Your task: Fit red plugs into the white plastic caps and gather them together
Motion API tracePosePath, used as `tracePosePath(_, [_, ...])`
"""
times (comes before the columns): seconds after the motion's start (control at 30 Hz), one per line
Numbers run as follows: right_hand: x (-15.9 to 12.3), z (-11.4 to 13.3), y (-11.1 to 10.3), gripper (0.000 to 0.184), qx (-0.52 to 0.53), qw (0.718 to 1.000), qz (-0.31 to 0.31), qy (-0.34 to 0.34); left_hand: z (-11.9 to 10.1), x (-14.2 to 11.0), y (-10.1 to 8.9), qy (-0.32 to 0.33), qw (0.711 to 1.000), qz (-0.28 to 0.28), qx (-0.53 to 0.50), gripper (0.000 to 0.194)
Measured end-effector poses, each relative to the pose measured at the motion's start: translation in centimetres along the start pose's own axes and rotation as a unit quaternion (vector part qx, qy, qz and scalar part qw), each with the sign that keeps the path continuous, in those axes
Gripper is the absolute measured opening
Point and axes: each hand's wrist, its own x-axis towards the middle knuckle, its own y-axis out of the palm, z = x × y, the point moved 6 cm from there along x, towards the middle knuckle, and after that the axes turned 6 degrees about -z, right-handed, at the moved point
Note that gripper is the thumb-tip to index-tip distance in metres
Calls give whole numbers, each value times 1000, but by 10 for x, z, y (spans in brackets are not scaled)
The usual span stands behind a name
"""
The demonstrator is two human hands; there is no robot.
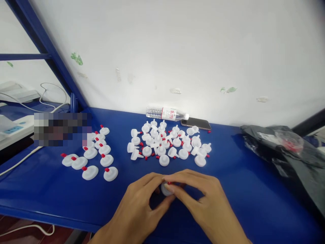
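Note:
Near the front of the blue table, my left hand point(141, 200) is closed around the rim of a white plastic nozzle cap point(165, 190). The thumb and forefinger of my right hand point(207, 195) pinch a small red tip cap point(169, 183) at the top of that nozzle; fingers hide part of both pieces. Beyond my hands lies a loose heap of white nozzle caps point(164, 160), their spouts pointing various ways, with small red tip caps point(157, 157) scattered among them. On the left stand several white nozzle caps point(110, 174) with red tips on their spouts.
A clear water bottle point(169, 114) lies along the wall, beside a dark phone point(196, 123). A black plastic bag point(286, 152) covers the right side of the blue table point(50, 193). Far left are a white power strip point(17, 128), cables and a blue frame post point(54, 61).

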Motion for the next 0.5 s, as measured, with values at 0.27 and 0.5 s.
tracePosePath(0.27, [0, -6, 2, 20, -45, 998, 36, -21, 3, -5, -2, -7, 999, -28, 39, 36])
tracePosePath(0.5, [-1, -16, 0, 36, -41, 997, -17, 64, 4, -11, 1, 25, 994, -19, 101, 64])
